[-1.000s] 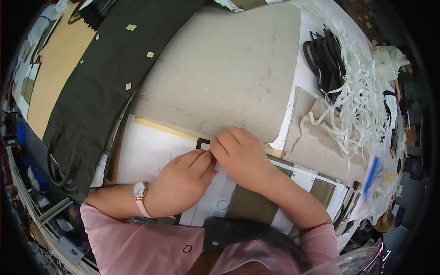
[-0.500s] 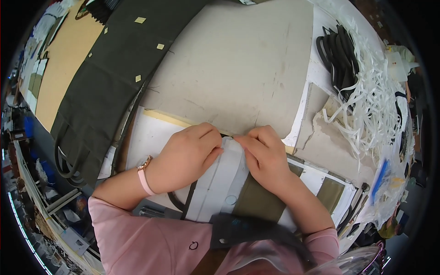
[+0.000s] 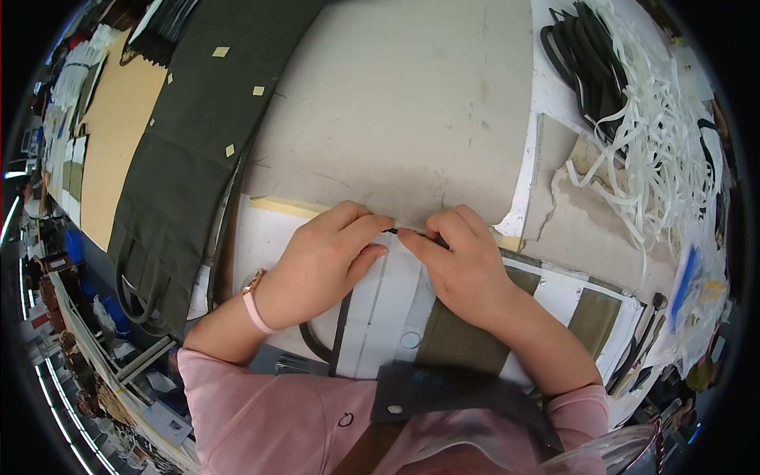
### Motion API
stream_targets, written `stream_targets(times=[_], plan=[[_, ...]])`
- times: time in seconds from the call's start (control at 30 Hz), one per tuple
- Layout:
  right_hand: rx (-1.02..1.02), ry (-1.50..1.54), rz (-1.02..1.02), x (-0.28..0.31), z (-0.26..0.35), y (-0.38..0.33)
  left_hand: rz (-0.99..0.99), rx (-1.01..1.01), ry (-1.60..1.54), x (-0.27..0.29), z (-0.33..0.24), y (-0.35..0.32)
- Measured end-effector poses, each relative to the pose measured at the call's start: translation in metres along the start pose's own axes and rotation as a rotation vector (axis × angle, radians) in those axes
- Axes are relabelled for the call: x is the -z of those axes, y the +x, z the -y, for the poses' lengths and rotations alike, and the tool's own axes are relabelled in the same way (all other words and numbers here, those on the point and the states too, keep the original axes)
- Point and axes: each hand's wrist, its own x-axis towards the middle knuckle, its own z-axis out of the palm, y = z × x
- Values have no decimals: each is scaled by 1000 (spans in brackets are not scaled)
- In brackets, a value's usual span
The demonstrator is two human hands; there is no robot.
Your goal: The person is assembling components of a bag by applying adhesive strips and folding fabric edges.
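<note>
In front of me lies a flat bag panel (image 3: 396, 317) with white strips, olive-brown fabric and dark edging. A pale round spot, perhaps a snap or magnet, shows on one strip. At its far edge my left hand (image 3: 321, 257) is closed in a pinch, with a pink-strapped watch (image 3: 252, 305) on the wrist. Beside it my right hand (image 3: 471, 273) pinches the same edge, thumb and forefinger close to the left fingertips. A small dark bit of edging (image 3: 392, 231) shows between the two hands; the fingers hide the rest.
Beyond my hands lies a large grey-beige board (image 3: 388, 103). Dark bag pieces (image 3: 190, 142) with small yellow stickers and handles lie at left. At right are dark straps (image 3: 586, 63), a heap of white ribbons (image 3: 665, 134) and clear plastic bags (image 3: 701, 293).
My view has shifted slightly, so the things around appear moved. Both hands remain at the panel's far edge; the right fingers are bent a little differently.
</note>
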Motion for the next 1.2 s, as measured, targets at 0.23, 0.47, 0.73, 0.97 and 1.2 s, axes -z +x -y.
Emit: stream_targets(times=[0.23, 0.47, 0.73, 0.97, 1.2], plan=[[5, -39, 59, 2, 3, -1, 9, -55, 64, 2, -1, -3], [7, -39, 17, 1, 4, 2, 5, -180, 400, 0, -5, -7], [71, -182, 46, 3, 9, 3, -19, -182, 326, -2, -5, -13], [-72, -127, 10, 1, 10, -3, 19, -180, 369, -1, -11, -13], [-154, 128, 10, 15, 0, -12, -3, -175, 321, -4, -14, -15]])
